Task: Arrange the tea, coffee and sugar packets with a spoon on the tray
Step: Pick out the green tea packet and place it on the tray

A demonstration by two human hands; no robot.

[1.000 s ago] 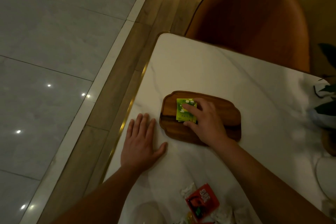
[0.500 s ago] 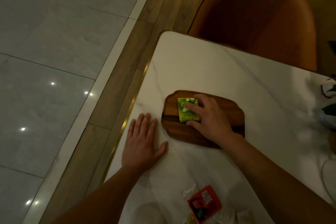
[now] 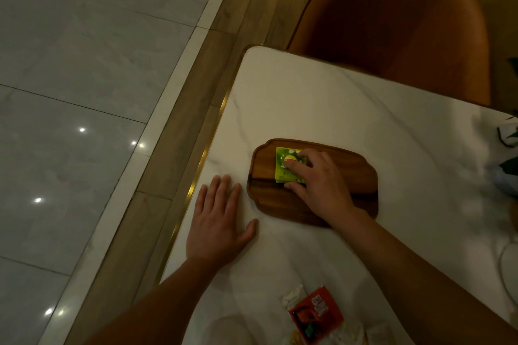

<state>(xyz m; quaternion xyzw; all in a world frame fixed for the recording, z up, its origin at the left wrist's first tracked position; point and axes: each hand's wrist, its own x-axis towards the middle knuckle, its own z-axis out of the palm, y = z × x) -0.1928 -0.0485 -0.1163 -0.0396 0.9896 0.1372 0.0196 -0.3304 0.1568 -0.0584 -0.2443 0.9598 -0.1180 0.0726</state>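
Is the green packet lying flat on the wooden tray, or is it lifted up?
Flat on the tray: the green packet lies on the wood, with the right hand's fingers on top.

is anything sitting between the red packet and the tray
Nothing visible does. The red packet lies on bare table near the bottom edge; only marble separates it from the wooden tray.

Dim room: marble table (image 3: 322,109), orange chair (image 3: 398,14), glossy tiled floor (image 3: 84,50).

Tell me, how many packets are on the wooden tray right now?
1: a green packet lies on the left part of the wooden tray, under the right hand. More could be hidden beneath that hand.
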